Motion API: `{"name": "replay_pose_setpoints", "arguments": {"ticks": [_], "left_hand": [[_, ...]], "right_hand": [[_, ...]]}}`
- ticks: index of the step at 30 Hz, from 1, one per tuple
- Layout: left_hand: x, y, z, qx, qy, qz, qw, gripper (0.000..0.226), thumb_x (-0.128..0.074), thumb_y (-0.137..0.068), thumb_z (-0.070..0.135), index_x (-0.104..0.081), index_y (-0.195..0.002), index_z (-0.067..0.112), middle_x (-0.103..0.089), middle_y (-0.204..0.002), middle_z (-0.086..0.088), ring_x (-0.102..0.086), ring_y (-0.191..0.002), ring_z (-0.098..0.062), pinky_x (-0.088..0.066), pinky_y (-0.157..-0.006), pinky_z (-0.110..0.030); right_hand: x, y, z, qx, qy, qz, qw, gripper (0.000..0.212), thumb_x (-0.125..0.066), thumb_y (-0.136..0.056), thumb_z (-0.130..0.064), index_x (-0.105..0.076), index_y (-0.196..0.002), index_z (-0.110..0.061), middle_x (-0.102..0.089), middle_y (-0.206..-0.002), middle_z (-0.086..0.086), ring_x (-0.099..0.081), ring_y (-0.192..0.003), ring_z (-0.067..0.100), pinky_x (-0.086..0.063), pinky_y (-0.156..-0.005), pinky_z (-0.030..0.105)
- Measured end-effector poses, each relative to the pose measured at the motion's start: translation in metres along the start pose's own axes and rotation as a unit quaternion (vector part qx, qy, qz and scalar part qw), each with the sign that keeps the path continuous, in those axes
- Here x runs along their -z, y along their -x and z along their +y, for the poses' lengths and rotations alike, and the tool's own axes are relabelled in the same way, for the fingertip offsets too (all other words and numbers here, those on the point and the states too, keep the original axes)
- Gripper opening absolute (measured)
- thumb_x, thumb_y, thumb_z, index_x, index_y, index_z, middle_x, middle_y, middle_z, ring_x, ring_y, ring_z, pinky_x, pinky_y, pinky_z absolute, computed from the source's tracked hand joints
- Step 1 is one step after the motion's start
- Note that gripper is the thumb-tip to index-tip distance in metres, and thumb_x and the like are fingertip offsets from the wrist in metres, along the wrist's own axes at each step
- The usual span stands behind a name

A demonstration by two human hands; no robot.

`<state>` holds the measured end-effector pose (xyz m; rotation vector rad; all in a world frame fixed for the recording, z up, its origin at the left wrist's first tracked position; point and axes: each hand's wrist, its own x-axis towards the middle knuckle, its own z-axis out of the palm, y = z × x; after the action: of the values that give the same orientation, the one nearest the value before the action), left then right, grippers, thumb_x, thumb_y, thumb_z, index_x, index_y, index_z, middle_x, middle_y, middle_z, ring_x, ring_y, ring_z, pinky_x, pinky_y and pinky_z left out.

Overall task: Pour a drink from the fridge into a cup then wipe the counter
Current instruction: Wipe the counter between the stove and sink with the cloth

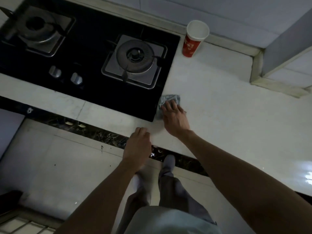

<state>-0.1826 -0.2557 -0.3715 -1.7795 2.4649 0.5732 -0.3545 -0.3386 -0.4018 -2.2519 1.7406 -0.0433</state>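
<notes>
A red paper cup (pixel 194 40) with a white inside stands upright at the back of the white counter (pixel 228 107), near the wall. A grey-blue cloth (pixel 168 98) lies on the counter at the right front corner of the black gas hob (pixel 94 65). My right hand (pixel 174 115) presses flat on the cloth with fingers spread. My left hand (pixel 138 146) rests at the counter's front edge, fingers loosely curled, holding nothing. No drink bottle is in view.
The hob has two burners and two knobs (pixel 65 76). A tiled wall column (pixel 287 53) juts out at the right back. Below the counter edge are the tiled floor and my legs.
</notes>
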Motion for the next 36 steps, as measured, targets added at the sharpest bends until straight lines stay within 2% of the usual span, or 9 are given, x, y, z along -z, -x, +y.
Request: {"name": "replay_pose_setpoints", "arguments": {"ticks": [5, 8, 12, 14, 16, 22, 27, 31, 36], "left_hand": [[0.007, 0.02, -0.005, -0.022, 0.02, 0.013, 0.999, 0.022, -0.062, -0.077, 0.009, -0.065, -0.097, 0.0, -0.062, -0.103, -0.015, -0.057, -0.101, -0.029, -0.051, -0.082, -0.03], [0.002, 0.028, -0.001, 0.011, 0.069, 0.018, 0.997, 0.026, -0.055, -0.089, 0.005, -0.06, -0.113, -0.005, -0.059, -0.115, -0.019, -0.054, -0.111, -0.032, -0.038, -0.09, -0.031], [0.002, 0.032, -0.004, -0.015, 0.06, 0.006, 0.998, 0.019, -0.067, -0.08, 0.009, -0.069, -0.093, -0.006, -0.066, -0.105, -0.019, -0.059, -0.103, -0.03, -0.048, -0.087, -0.028], [0.003, 0.03, -0.003, -0.033, 0.052, -0.017, 0.998, 0.024, -0.057, -0.088, 0.011, -0.066, -0.103, -0.006, -0.059, -0.125, -0.02, -0.05, -0.121, -0.028, -0.042, -0.102, -0.031], [-0.001, 0.028, -0.002, -0.039, 0.052, -0.024, 0.998, 0.032, -0.047, -0.094, 0.012, -0.058, -0.118, -0.005, -0.045, -0.143, -0.017, -0.039, -0.133, -0.026, -0.035, -0.109, -0.031], [-0.009, 0.023, 0.036, -0.126, 0.044, -0.053, 0.99, 0.052, -0.045, -0.094, 0.015, -0.038, -0.143, -0.001, -0.025, -0.158, -0.012, -0.022, -0.145, -0.022, -0.019, -0.12, -0.03], [-0.025, 0.021, 0.071, -0.184, 0.01, -0.093, 0.979, 0.056, -0.044, -0.094, 0.017, -0.032, -0.147, 0.001, -0.018, -0.16, -0.013, -0.015, -0.147, -0.023, -0.011, -0.121, -0.035], [-0.031, 0.018, 0.082, -0.197, -0.064, -0.099, 0.973, 0.054, -0.044, -0.095, 0.019, -0.032, -0.146, 0.001, -0.02, -0.158, -0.014, -0.016, -0.146, -0.027, -0.014, -0.12, -0.04], [-0.031, 0.008, 0.084, -0.218, -0.101, -0.119, 0.963, 0.055, -0.051, -0.087, 0.021, -0.041, -0.14, 0.007, -0.034, -0.149, -0.014, -0.032, -0.134, -0.027, -0.031, -0.111, -0.041]], "right_hand": [[-0.019, 0.056, -0.04, -0.019, -0.012, -0.015, 1.0, 0.051, -0.032, -0.092, -0.026, -0.053, -0.136, -0.008, -0.047, -0.146, 0.01, -0.032, -0.142, 0.034, -0.032, -0.113, 0.048], [-0.032, 0.092, -0.056, -0.014, -0.014, -0.028, 0.999, 0.055, -0.029, -0.092, -0.028, -0.049, -0.141, -0.01, -0.041, -0.152, 0.009, -0.027, -0.145, 0.034, -0.027, -0.117, 0.049], [-0.039, 0.136, -0.048, -0.019, 0.006, -0.015, 1.0, 0.05, -0.036, -0.094, -0.026, -0.051, -0.14, -0.015, -0.042, -0.152, 0.005, -0.031, -0.145, 0.028, -0.03, -0.116, 0.045], [-0.034, 0.155, -0.02, -0.038, -0.001, -0.001, 0.999, 0.048, -0.042, -0.093, -0.021, -0.051, -0.14, -0.015, -0.044, -0.151, 0.006, -0.032, -0.144, 0.028, -0.033, -0.114, 0.045], [-0.027, 0.174, 0.014, -0.084, -0.012, 0.01, 0.996, 0.049, -0.045, -0.092, -0.017, -0.05, -0.14, -0.013, -0.045, -0.15, 0.008, -0.033, -0.143, 0.03, -0.036, -0.113, 0.045], [-0.016, 0.229, 0.074, -0.289, -0.037, 0.055, 0.955, 0.047, -0.048, -0.095, -0.005, -0.046, -0.142, -0.005, -0.042, -0.15, 0.015, -0.032, -0.142, 0.036, -0.044, -0.105, 0.048], [-0.011, 0.244, 0.107, -0.434, -0.046, 0.034, 0.899, 0.047, -0.042, -0.099, -0.014, -0.04, -0.145, -0.006, -0.033, -0.153, 0.015, -0.029, -0.142, 0.035, -0.043, -0.1, 0.048], [-0.013, 0.211, 0.084, -0.541, -0.073, 0.041, 0.837, 0.048, -0.034, -0.101, -0.022, -0.032, -0.148, -0.012, -0.031, -0.153, 0.014, -0.023, -0.142, 0.036, -0.04, -0.104, 0.055], [-0.004, 0.144, 0.018, -0.334, -0.083, 0.027, 0.938, 0.053, -0.051, -0.09, -0.017, -0.041, -0.143, -0.017, -0.039, -0.146, 0.011, -0.026, -0.14, 0.034, -0.038, -0.108, 0.052]]}}
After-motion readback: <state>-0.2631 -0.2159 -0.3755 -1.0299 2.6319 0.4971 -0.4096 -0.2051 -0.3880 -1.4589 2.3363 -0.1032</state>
